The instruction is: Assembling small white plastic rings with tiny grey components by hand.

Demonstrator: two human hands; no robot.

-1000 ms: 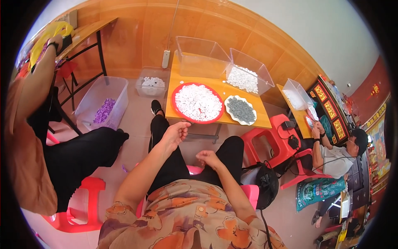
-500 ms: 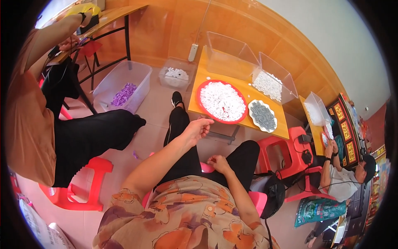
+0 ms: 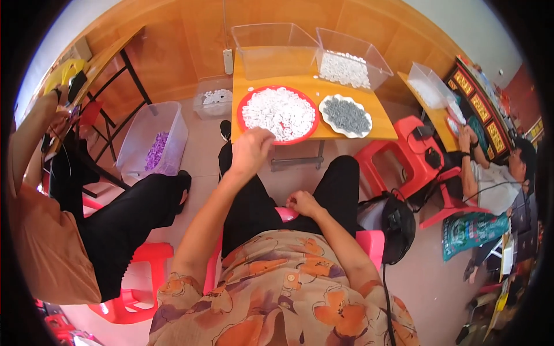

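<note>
My left hand (image 3: 251, 151) was stretched out to the near rim of the red tray (image 3: 248, 104) heaped with small white pieces (image 3: 278, 112) on the wooden table (image 3: 381, 124), its fingers curled loosely downward at the edge, and I could not tell whether they pinched anything. My right hand (image 3: 301, 203) rested low between my thighs in a loose fist, with nothing showing inside it. Just beside the tray on its right sat a white scalloped plate (image 3: 324, 118) of grey pieces (image 3: 346, 115).
</note>
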